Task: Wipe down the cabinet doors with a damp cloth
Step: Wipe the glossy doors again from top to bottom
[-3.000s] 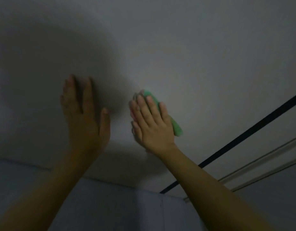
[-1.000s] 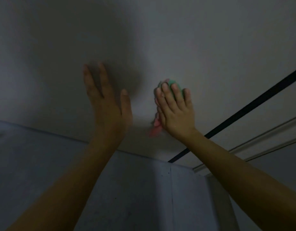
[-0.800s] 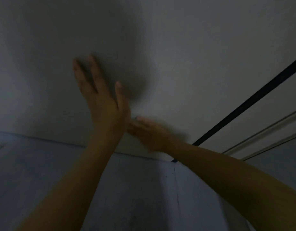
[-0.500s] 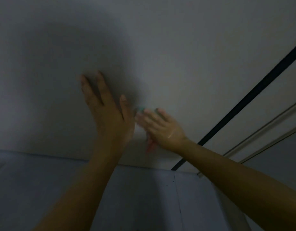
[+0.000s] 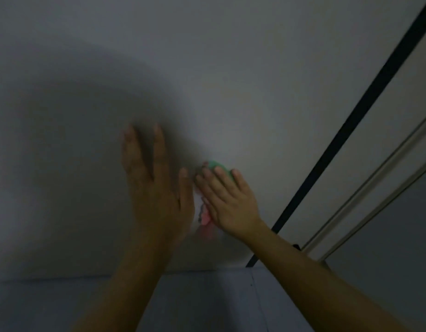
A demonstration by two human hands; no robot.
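Now | R hand [image 5: 231,202] fingers flat, pressing cloth [image 5: 218,167] onto cabinet door [image 5: 255,92] | cloth under R palm, long axis along fingers | L hand [image 5: 157,188] fingers straight, flat on door, just beside.

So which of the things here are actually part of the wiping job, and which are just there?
Part of the job:
- right hand, pressing the cloth
- green and pink cloth
- pale cabinet door
- left hand, flat on the door

Just there:
- black strip
- pale rails
- bluish panel below
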